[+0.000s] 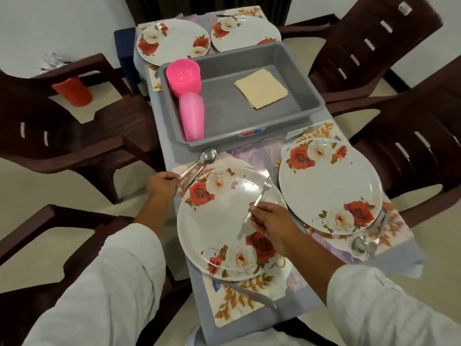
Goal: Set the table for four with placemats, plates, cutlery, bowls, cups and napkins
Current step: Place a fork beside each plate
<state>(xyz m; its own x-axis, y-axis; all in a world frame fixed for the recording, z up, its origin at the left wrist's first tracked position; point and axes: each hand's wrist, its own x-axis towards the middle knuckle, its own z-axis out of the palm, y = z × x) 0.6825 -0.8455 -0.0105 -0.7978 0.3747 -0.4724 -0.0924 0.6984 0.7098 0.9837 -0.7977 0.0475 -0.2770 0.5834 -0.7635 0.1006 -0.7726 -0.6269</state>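
My left hand (pixel 162 186) grips the handles of two spoons (pixel 200 162) at the upper left rim of the near rose-patterned plate (pixel 224 221). Over that same plate, my right hand (pixel 272 221) pinches a fork (pixel 259 198) by its handle, tines pointing away. A knife (pixel 252 294) lies on the floral placemat (pixel 239 303) below the plate. To the right, a second plate (pixel 329 186) has a spoon and fork (pixel 365 243) beside it. Two more plates (pixel 172 42) (pixel 245 33) sit at the far end.
A grey tub (pixel 249 131) in the table's middle holds stacked pink bowls (pixel 183 76), stacked pink cups (pixel 192 116) and beige napkins (pixel 262 88). Dark brown plastic chairs (pixel 374 46) surround the table; a red cup (pixel 72 92) stands on the left one.
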